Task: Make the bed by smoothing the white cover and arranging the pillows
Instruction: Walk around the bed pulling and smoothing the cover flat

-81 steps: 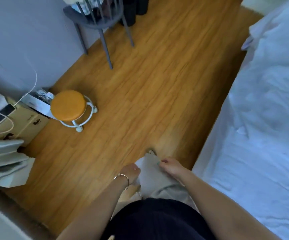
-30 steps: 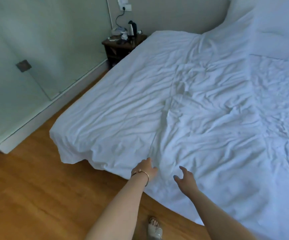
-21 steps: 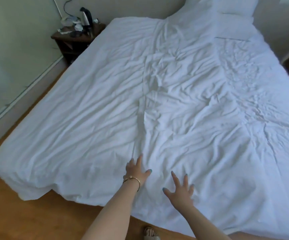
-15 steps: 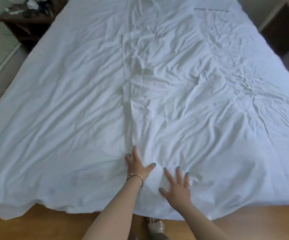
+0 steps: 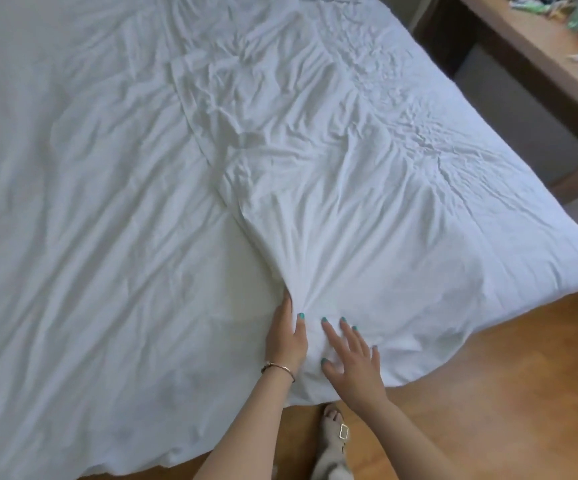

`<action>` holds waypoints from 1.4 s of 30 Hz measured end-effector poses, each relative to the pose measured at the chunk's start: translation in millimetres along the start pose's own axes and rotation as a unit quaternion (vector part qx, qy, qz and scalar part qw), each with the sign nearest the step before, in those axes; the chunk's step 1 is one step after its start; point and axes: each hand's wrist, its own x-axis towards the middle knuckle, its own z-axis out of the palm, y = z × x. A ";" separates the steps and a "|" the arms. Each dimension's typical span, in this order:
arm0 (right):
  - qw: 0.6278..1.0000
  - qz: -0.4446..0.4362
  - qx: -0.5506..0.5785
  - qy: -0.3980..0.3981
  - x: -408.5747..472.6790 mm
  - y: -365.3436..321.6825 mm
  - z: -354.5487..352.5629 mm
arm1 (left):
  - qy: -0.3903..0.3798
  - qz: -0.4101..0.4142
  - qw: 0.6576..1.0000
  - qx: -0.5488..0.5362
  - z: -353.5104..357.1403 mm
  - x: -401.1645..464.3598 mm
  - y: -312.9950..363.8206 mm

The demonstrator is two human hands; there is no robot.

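Observation:
The crumpled white cover (image 5: 142, 209) spreads over the whole bed, with a long fold ridge (image 5: 211, 133) running down its middle toward me. My left hand (image 5: 285, 337), wearing a thin bracelet, sits at the foot edge where that ridge ends. Its fingers slip under the fold and its thumb lies on top, and creases fan out from that spot. My right hand (image 5: 349, 355) rests flat beside it with fingers spread on the cover. No pillow is in view.
A wooden desk (image 5: 540, 64) with small items stands close along the bed's right side. The cover's edge hangs over the wood floor (image 5: 505, 393). My sandalled foot (image 5: 336, 434) stands just below the hands.
I turned from the floor to the bed and leaned over its foot. Both hands came down onto the cover; the left now gathers the fold, and the view has shifted right.

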 end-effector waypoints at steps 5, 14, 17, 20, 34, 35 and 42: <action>0.996 -0.028 -0.066 -0.059 -20.8 0.9 6.1 | 0.054 -0.067 0.996 0.020 -45.9 -28.3 -40.3; 0.990 0.065 0.013 -0.122 -23.7 29.2 19.4 | 0.035 -0.108 0.991 0.065 -56.3 -43.9 -66.7; 0.994 0.074 0.012 -0.074 -8.4 41.3 12.2 | 0.035 -0.128 0.990 0.048 -50.6 -34.0 -67.1; 1.000 0.018 0.005 -0.016 3.6 47.1 3.8 | 0.074 -0.086 0.993 0.030 -39.1 -40.4 -55.3; 0.989 -0.093 -0.030 -0.108 53.6 6.8 -57.4 | 0.109 -0.228 0.940 0.228 -62.2 -8.2 -8.5; 0.988 -0.099 -0.038 -0.110 62.7 -4.8 -63.0 | 0.094 -0.217 0.944 0.230 -68.5 4.9 -2.5; 0.989 -0.111 -0.042 -0.086 146.1 -95.3 -95.5 | 0.050 -0.152 0.941 0.297 -139.9 134.0 44.0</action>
